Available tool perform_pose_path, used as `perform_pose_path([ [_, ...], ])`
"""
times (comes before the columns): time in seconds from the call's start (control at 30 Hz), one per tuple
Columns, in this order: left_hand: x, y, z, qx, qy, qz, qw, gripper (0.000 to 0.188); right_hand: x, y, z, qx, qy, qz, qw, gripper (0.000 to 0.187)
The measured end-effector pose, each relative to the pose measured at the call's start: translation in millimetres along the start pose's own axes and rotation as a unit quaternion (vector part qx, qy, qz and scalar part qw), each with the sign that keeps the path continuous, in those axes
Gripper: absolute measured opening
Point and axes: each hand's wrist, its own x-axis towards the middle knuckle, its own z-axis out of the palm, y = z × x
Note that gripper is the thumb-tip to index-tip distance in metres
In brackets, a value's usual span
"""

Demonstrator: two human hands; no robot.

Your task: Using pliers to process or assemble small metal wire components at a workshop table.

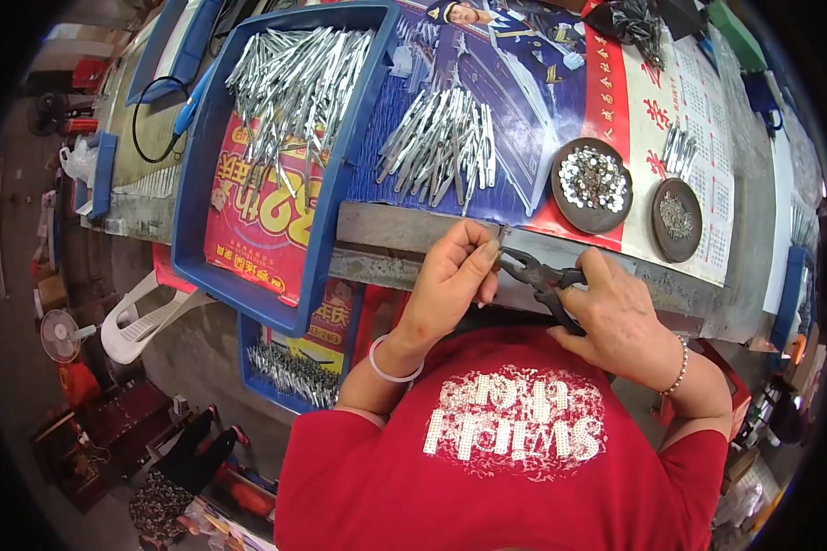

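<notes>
My left hand (446, 280) is closed at the table's front edge, thumb and forefinger pinching something too small to make out. Wrapped round the dark handles of a pair of pliers (540, 277) is my right hand (616, 310). The pliers' jaws point at my left fingertips, and whether they grip anything is hidden. Beyond my hands lies a loose pile of slim silvery metal strips (446, 147). Right of it, a brown dish (590, 226) holds small shiny discs. Further right, a smaller brown dish (678, 253) contains tiny metal parts.
A large blue tray (338, 197) with many metal strips (299, 83) stands to the left, overhanging the table edge. Below it is another blue tray (245, 354) of small metal pieces. Several strips (680, 151) lie behind the small dish. A white plastic stool (138, 321) stands left; another person (170, 487) is lower left.
</notes>
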Motion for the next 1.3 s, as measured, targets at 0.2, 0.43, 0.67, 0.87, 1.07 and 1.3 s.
perform_pose_path([
  [0.2, 3.0, -3.1, 0.5, 0.007, -0.006, 0.010, 1.000, 0.015, 0.2, -0.3, 2.3, 0.013, -0.007, 0.012, 1.000, 0.026],
  [0.43, 1.6, 2.2, 1.9, 0.051, 0.016, 0.052, 0.997, 0.015, 11.9, 15.0, -13.9, 0.424, -0.189, 0.039, 0.885, 0.029],
  [0.67, 1.7, 0.4, 0.7, 0.012, 0.020, 0.039, 0.999, 0.014, -0.6, -1.1, -4.1, 0.048, -0.028, 0.015, 0.998, 0.030],
  [0.87, -0.5, 2.1, 0.0, 0.019, -0.002, 0.022, 1.000, 0.015, 0.7, -1.5, 0.2, 0.013, 0.014, -0.006, 1.000, 0.028],
  [1.07, 0.3, 1.1, 2.0, 0.037, 0.004, 0.035, 0.999, 0.015, 0.4, -2.0, 0.4, -0.003, 0.009, 0.003, 1.000, 0.022],
  [1.3, -2.3, -0.9, 3.6, 0.040, 0.009, 0.061, 0.997, 0.013, 5.8, 19.8, -5.2, 0.444, -0.187, 0.056, 0.874, 0.029],
])
